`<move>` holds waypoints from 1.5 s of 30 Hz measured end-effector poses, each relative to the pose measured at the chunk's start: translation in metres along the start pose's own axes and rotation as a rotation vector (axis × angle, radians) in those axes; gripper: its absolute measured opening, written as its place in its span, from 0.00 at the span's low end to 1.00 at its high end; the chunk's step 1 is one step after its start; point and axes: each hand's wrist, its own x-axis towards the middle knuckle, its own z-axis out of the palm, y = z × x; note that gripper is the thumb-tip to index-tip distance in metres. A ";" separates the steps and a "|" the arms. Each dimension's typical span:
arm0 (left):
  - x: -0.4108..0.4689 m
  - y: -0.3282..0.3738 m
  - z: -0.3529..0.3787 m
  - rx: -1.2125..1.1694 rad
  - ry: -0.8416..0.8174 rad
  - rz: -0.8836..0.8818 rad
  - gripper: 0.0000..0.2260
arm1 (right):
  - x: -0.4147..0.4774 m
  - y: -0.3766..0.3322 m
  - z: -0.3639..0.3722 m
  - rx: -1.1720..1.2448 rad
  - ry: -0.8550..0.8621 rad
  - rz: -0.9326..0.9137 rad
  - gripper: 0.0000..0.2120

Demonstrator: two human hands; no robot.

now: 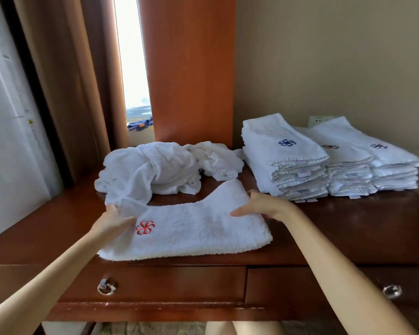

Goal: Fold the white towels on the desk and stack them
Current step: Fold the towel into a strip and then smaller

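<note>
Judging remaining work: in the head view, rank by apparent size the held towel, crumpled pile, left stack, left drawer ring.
1. held towel and crumpled pile, alike; towel nearer.
2. left stack.
3. left drawer ring.

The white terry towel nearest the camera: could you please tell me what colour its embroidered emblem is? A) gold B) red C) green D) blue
B: the white terry towel held by the left hand and right hand carries a red embroidered emblem.
</note>
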 end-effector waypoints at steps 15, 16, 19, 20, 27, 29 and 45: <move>-0.071 0.170 0.172 -0.208 -0.253 0.540 0.36 | -0.081 0.165 -0.160 -0.192 0.461 0.148 0.38; -0.080 0.182 0.186 -0.178 -0.242 0.599 0.35 | -0.084 0.176 -0.170 -0.264 0.510 0.190 0.36; -0.107 0.207 0.229 -0.090 -0.124 0.833 0.32 | -0.086 0.200 -0.185 -0.419 0.681 0.278 0.24; -0.112 0.215 0.239 -0.085 -0.090 0.871 0.30 | -0.085 0.204 -0.188 -0.462 0.739 0.300 0.22; -0.118 0.244 0.273 -0.203 -0.051 0.822 0.26 | -0.085 0.262 -0.190 -0.370 1.129 0.592 0.44; -0.117 0.244 0.272 -0.209 -0.046 0.825 0.25 | -0.081 0.269 -0.192 -0.386 1.145 0.600 0.45; -0.140 0.291 0.242 -0.372 -0.220 1.187 0.15 | -0.105 0.184 -0.276 0.094 1.417 -0.326 0.06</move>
